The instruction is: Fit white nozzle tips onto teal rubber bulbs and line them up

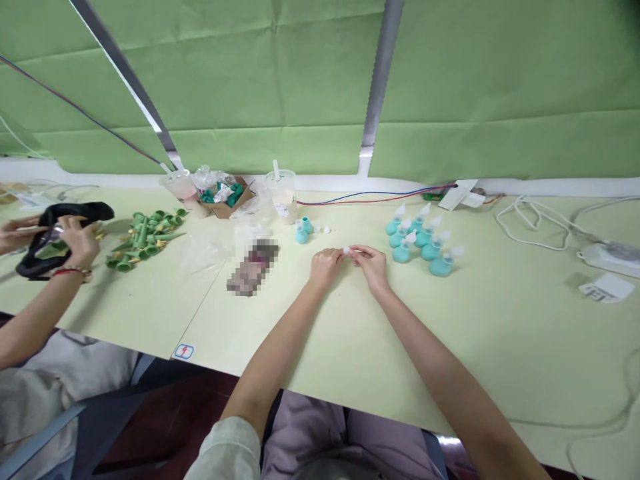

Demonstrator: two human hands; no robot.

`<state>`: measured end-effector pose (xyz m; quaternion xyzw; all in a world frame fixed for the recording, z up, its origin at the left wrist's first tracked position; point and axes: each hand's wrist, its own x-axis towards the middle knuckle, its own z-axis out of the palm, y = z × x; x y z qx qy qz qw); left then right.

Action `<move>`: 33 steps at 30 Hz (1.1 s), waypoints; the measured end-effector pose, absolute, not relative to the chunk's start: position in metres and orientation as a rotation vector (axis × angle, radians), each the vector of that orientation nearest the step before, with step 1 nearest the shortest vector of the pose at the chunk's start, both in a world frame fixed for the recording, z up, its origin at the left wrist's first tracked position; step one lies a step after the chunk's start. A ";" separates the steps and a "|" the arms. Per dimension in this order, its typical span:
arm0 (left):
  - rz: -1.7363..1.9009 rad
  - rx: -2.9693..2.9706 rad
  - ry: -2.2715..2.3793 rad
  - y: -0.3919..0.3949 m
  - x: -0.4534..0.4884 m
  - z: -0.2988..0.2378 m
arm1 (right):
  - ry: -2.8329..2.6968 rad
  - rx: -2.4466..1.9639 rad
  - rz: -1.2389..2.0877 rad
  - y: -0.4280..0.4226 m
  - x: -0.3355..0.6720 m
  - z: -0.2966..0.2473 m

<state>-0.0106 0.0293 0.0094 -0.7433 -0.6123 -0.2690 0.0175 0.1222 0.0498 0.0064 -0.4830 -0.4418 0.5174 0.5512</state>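
Note:
Between my two hands, in the middle of the table, is a small white plastic piece (pixel 346 251), perhaps a cap or nozzle; its shape is mostly covered by fingers. My left hand (pixel 326 267) is closed, pinching it from the left. From the other side my right hand (pixel 373 267) grips it with thumb and forefinger. Beyond my left hand stands a small turquoise squeeze bottle (pixel 301 233) next to a turquoise part (pixel 307 223). A few tiny white pieces (pixel 327 229) lie beside them. Several turquoise bottles with pointed translucent tips (pixel 402 252) stand grouped right of my right hand.
A blurred-out flat object (pixel 253 268) lies left of my hands. Behind are drink cups (pixel 283 200) and a cardboard box (pixel 230 208). A co-worker's hands (pixel 80 241) hold a black strap-like item (pixel 37 250) beside green cone-shaped parts (pixel 145 239). Cables and a power strip (pixel 613 257) lie right.

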 end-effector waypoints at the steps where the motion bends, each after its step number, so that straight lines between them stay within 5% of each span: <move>1: -0.842 -2.305 -1.906 0.029 -0.011 0.009 | -1.048 -1.139 1.216 0.049 0.122 0.007; 33: -0.917 -2.325 -1.824 0.029 -0.013 0.009 | -1.113 -1.096 1.172 0.047 0.124 0.008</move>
